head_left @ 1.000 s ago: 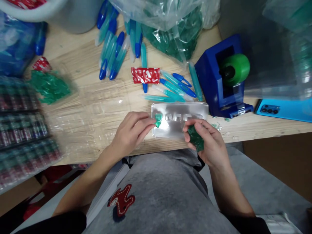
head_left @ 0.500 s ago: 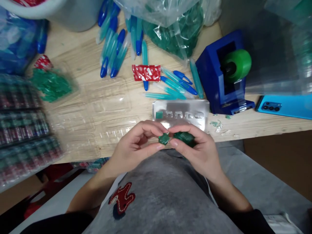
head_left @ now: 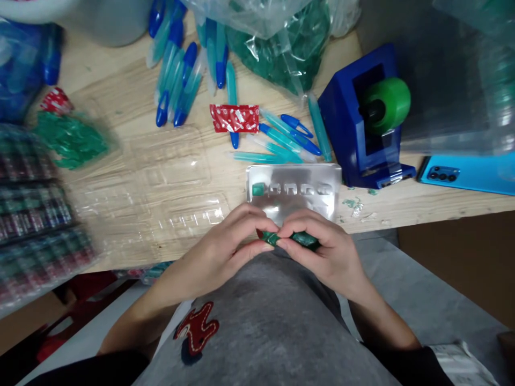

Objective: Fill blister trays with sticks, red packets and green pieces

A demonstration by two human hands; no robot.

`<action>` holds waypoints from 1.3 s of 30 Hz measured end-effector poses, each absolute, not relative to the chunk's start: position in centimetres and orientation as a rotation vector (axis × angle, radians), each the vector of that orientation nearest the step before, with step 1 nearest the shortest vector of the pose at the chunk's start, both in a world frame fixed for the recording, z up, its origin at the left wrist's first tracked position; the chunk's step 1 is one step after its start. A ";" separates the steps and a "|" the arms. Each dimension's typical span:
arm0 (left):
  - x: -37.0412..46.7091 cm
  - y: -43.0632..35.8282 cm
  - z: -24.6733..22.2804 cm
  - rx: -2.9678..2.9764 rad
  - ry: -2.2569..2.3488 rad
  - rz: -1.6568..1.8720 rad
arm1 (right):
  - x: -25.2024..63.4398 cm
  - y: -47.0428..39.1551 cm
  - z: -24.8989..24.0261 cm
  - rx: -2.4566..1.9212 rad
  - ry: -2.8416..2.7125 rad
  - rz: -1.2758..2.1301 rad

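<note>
Both hands meet over the table's front edge, holding glossy dark green material. My left hand (head_left: 225, 249) pinches a small green piece (head_left: 270, 237) between thumb and fingers. With its thumb and fingertips, my right hand (head_left: 328, 246) grips that piece's near end and keeps a larger green lump (head_left: 304, 239) in the palm. Fingers hide whether the two parts are joined. Just beyond the hands lies a shiny clear tray (head_left: 298, 172) with a row of small hollows. A green square (head_left: 258, 188) sits at the row's left end.
A blue tape dispenser (head_left: 341, 115) and blue phone (head_left: 478, 174) stand to the right. Blue-capped tubes (head_left: 193, 88), a red dotted packet (head_left: 235, 118) and a bag of green pieces (head_left: 281, 56) lie beyond. Clear plastic trays (head_left: 169, 155) and stacked packs (head_left: 36, 198) are left.
My hands have come lower and closer together on the green material. My right fingertips now grip the small piece too, which looks more drawn out. The view has shifted slightly.
</note>
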State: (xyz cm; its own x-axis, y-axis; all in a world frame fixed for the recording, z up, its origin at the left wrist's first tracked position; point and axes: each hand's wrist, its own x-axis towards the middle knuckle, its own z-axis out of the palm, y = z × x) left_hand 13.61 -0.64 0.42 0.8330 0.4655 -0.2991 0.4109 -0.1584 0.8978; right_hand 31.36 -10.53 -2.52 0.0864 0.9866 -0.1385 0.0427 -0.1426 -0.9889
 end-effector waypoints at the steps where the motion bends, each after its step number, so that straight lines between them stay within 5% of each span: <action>1: 13.6 -0.7 0.3 1.762 0.669 0.050 | 31.3 -10.6 -2.6 -1.396 -1.096 1.240; 10: 14.0 -1.6 0.1 1.559 0.738 0.299 | 31.1 -10.5 -2.1 -1.350 -1.037 1.171; 16: 14.3 -0.9 1.6 1.312 0.718 0.111 | 31.5 -10.6 -0.8 -1.350 -1.213 0.971; 22: 14.4 -0.1 2.1 1.281 0.648 0.028 | 31.8 -10.6 -0.8 -1.312 -1.186 1.097; 33: 14.8 -2.0 1.5 1.347 0.751 0.401 | 32.2 -10.1 -1.0 -1.250 -1.077 1.306; 39: 14.5 -1.2 1.4 1.177 0.759 0.137 | 32.2 -10.2 -1.1 -1.338 -1.153 1.359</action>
